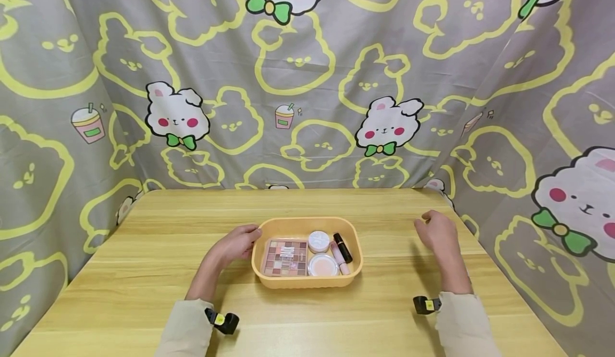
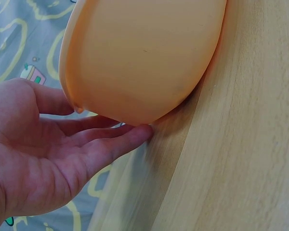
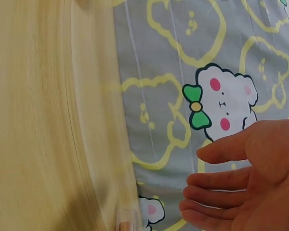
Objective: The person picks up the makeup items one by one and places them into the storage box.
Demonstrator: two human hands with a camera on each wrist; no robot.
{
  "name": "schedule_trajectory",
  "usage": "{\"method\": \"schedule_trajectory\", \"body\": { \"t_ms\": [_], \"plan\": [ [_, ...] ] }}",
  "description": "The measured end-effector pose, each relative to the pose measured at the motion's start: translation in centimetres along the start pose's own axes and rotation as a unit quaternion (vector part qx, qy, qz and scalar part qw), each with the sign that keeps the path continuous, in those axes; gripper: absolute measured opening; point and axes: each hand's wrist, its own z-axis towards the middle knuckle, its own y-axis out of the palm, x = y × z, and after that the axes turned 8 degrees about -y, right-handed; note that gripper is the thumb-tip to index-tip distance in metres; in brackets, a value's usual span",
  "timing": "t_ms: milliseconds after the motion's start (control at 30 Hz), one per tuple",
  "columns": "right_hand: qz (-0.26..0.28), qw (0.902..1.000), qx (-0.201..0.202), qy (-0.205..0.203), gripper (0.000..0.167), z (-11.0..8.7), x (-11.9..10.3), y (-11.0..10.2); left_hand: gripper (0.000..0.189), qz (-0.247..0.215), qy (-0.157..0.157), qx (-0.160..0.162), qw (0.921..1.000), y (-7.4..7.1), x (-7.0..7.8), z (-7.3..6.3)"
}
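Note:
A yellow-orange plastic basket (image 1: 307, 283) sits mid-table with makeup inside. An eyeshadow palette (image 1: 285, 258) fills its left half. On the right lie a white round jar (image 1: 319, 240), a round compact (image 1: 323, 266), a slim pink tube (image 1: 339, 257) and a black tube (image 1: 342, 247). My left hand (image 1: 237, 244) grips the basket's left end; in the left wrist view its thumb is at the rim and the fingers reach along the basket (image 2: 144, 57) underside. Above the table's right side, my right hand (image 1: 438, 232) holds nothing, its fingers loosely bent in the right wrist view.
The wooden table (image 1: 384, 319) spreads around the basket. A grey curtain (image 1: 317, 101) with cartoon animals hangs behind and along both sides. Each wrist carries a small black camera, such as the left one (image 1: 226, 322). A small clear piece (image 3: 128, 219) shows at the table edge.

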Motion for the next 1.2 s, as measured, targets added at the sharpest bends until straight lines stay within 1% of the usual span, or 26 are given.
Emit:
{"method": "schedule_trajectory", "body": {
  "t_ms": [200, 567, 733, 967, 1200],
  "plan": [
    [-0.003, 1.0000, 0.005, -0.002, 0.048, 0.1, 0.8, 0.1, 0.056, 0.000, 0.002, -0.001, 1.0000, 0.0, 0.0, 0.0],
    [-0.005, 0.9995, -0.021, 0.022, 0.051, 0.6, 2.3, 1.1, 0.055, 0.005, 0.004, -0.007, 1.0000, -0.1, 0.0, -0.1],
    [-0.015, 0.9992, -0.025, 0.027, 0.052, 0.7, 2.7, 1.1, 0.054, 0.007, 0.005, -0.007, 0.9999, -0.1, 0.1, -0.1],
    [-0.013, 0.9983, -0.037, 0.043, 0.054, 0.7, 3.1, 1.0, 0.052, 0.004, 0.007, -0.004, 1.0000, -0.1, 0.1, 0.0],
    [-0.009, 0.9985, -0.034, 0.042, 0.055, 0.7, 3.6, 1.3, 0.053, 0.004, 0.007, -0.007, 0.9999, -0.1, 0.0, 0.0]
  ]
}}
